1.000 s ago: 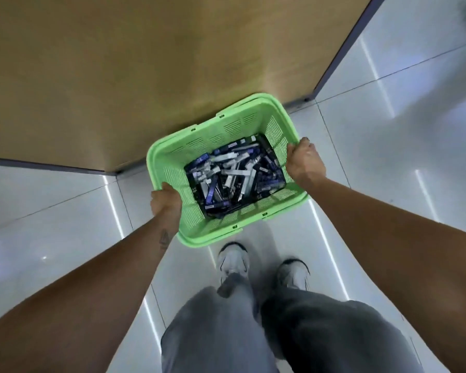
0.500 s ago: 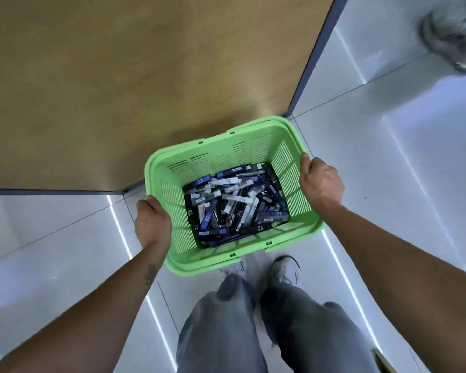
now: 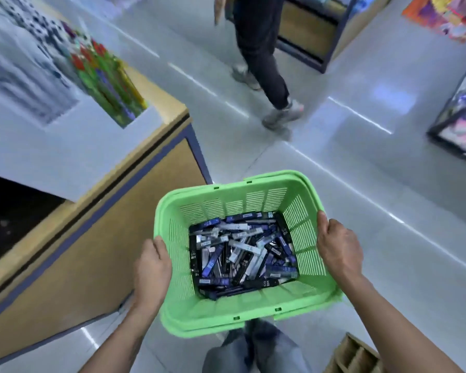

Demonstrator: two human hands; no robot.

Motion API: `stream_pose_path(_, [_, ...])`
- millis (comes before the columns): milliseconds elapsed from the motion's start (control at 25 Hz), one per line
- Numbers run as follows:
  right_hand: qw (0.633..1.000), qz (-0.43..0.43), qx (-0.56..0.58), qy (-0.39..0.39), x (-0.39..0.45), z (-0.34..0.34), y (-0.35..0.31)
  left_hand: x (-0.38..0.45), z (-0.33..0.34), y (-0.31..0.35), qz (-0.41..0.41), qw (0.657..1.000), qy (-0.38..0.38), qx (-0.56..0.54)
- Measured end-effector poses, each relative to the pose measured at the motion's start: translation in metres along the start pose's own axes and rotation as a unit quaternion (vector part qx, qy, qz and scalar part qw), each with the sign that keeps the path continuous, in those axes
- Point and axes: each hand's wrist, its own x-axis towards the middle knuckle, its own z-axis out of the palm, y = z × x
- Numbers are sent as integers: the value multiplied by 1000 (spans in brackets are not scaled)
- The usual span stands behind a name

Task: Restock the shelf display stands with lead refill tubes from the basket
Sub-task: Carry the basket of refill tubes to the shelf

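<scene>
Gripping the slotted green plastic basket (image 3: pixel 242 316) by both side rims, left hand (image 3: pixel 152 267) and right hand (image 3: pixel 339 249) equally near, we carry loose dark lead refill tubes (image 3: pixel 242 254) lying between them.

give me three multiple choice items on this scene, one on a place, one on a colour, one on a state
1. Where is the wooden shelf unit relative to the basket?
A left
B right
C behind the person

2. What colour is the slotted plastic basket?
A red
B green
C white

3. How is the basket supported?
A standing on the floor
B hanging from one hand
C gripped by both hands

Key: 1 A, the wooden shelf unit stands left of the basket. 2 B, the slotted plastic basket is green. 3 C, the left hand and right hand curl their fingers over opposite rims, above the lead refill tubes.
</scene>
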Motion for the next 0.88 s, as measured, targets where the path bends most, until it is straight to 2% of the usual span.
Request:
stream_pose_path(240, [992, 91, 48, 78, -10, -115, 32, 3, -21, 146, 141, 988, -53, 22])
stream_pose_path(440, [977, 160, 75, 119, 13, -168, 62, 19, 8, 248, 212, 972, -84, 58])
stream_pose_path(720, [961, 212, 114, 140, 128, -223, 99, 71, 104, 402, 270, 955, -103, 67])
stream_pose_path(880, [954, 235, 119, 141, 224, -270, 109, 101, 148, 502, 288, 950, -96, 71])
